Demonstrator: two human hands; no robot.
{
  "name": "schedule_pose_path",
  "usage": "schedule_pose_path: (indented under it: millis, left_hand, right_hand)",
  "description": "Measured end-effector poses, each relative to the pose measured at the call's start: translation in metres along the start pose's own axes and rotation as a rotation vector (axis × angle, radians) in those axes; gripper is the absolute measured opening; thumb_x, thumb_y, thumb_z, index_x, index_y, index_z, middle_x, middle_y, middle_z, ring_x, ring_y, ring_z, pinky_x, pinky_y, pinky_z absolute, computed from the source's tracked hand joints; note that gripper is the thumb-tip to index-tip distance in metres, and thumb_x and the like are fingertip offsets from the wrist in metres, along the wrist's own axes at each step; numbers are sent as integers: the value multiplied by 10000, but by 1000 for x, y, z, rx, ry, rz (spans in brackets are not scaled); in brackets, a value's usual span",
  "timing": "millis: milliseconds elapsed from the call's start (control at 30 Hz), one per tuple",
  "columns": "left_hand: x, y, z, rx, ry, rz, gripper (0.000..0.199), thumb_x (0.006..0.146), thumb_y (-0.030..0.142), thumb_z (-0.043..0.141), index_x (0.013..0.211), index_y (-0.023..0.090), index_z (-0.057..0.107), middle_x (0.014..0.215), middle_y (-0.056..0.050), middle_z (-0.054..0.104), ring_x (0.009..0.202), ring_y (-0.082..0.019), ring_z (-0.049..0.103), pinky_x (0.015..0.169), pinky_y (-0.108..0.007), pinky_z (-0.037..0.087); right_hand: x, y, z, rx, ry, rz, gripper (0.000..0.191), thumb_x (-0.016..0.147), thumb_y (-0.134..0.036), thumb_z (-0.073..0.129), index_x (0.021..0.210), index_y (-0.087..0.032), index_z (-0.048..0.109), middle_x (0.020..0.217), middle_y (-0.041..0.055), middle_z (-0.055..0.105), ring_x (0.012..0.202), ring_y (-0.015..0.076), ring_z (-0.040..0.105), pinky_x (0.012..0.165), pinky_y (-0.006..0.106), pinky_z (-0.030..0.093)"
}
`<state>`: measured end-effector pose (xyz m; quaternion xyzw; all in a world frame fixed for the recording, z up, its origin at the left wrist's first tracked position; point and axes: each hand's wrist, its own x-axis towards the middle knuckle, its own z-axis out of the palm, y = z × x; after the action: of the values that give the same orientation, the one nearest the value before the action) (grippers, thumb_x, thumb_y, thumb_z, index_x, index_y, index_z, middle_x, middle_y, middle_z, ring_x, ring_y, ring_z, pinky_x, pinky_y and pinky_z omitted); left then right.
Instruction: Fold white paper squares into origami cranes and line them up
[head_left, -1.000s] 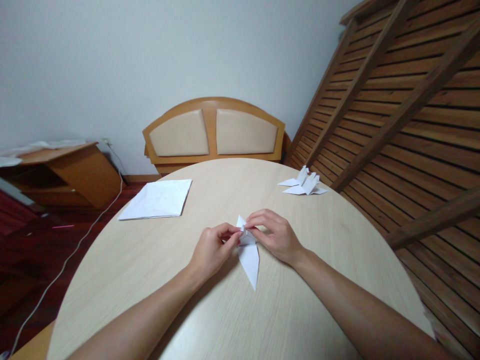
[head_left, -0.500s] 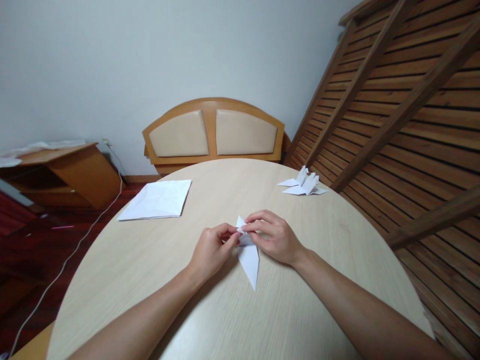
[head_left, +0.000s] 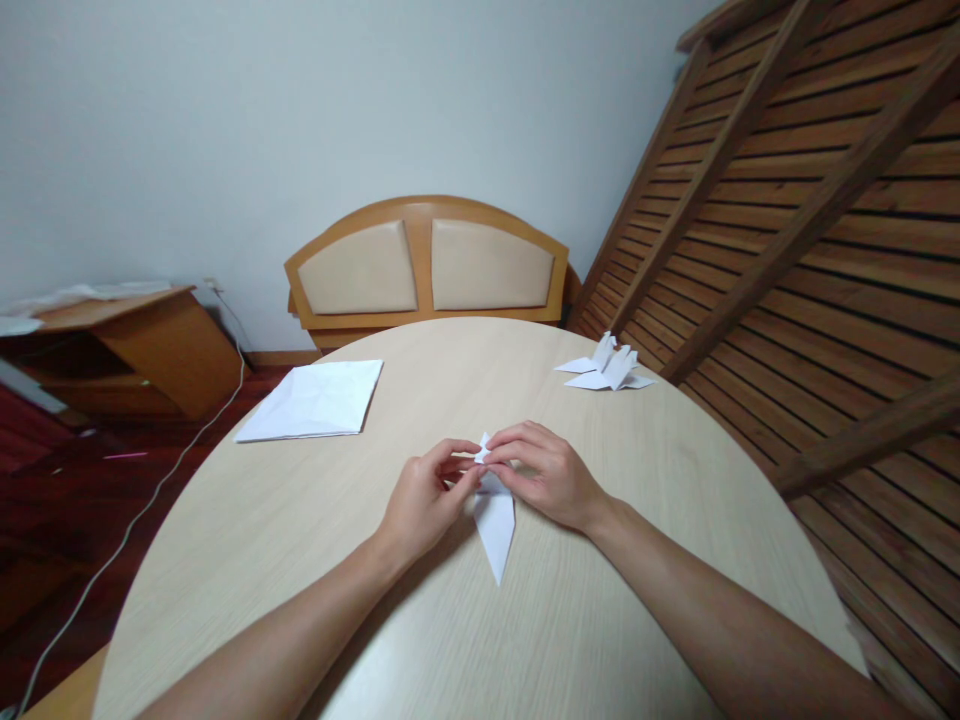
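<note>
A piece of folded white paper (head_left: 496, 530) lies near the middle of the round table (head_left: 420, 640), one long point toward me and a small tip at the far end. Fingers of my left hand (head_left: 429, 500) pinch its upper part from the left. From the right, my right hand (head_left: 547, 473) grips the same upper part, thumb and fingers close together at the small tip. My fingertips hide some of the folds there.
A stack of white paper sheets (head_left: 315, 400) rests at the table's left. Folded paper figures (head_left: 611, 370) stand at the far right edge. Beyond are a padded headboard (head_left: 431, 265), a wooden slatted panel (head_left: 810, 220) and a low wooden cabinet (head_left: 165, 345). A white cable (head_left: 161, 490) runs along the floor.
The paper's long near point has swung slightly left. My left index finger has lifted a little, and the fingers of my right hand have shifted slightly over the far tip.
</note>
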<state>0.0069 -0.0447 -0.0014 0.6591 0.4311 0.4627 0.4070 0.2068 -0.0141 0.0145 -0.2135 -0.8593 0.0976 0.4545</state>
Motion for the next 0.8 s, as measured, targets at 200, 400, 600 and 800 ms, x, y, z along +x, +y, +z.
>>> schedule_pose_path:
  millis: [200, 400, 600, 800]
  left_hand:
    - [-2, 2, 0, 50, 0, 30, 180, 907, 328, 657, 951, 159, 704, 883, -76, 768, 761, -182, 742, 677, -281, 584]
    - [-2, 8, -1, 119, -11, 62, 211, 930, 341, 636, 927, 156, 738, 854, -78, 779, 727, -170, 727, 607, -244, 539]
    - [-3, 13, -2, 188, -18, 97, 219, 952, 330, 604, 914, 162, 738, 819, -54, 773, 657, -139, 691, 558, -216, 487]
    - [-2, 13, -1, 211, -13, 104, 222, 956, 337, 594, 905, 160, 718, 807, -55, 761, 641, -139, 678, 549, -221, 482]
  right_hand:
    - [-2, -1, 4, 85, 29, 102, 86, 917, -154, 651, 963, -226, 647, 894, 22, 711, 861, 183, 661, 797, 347, 521]
    - [-5, -3, 8, 158, 52, 276, 86, 894, -197, 675, 954, -232, 624, 912, 11, 698, 851, 166, 672, 787, 314, 524]
    - [-2, -5, 6, 199, 40, 308, 61, 891, -214, 668, 941, -229, 635, 906, 10, 705, 849, 165, 677, 804, 320, 535]
    - [-4, -4, 8, 189, 68, 295, 98, 910, -263, 668, 1003, -234, 662, 955, 29, 719, 881, 177, 680, 822, 345, 551]
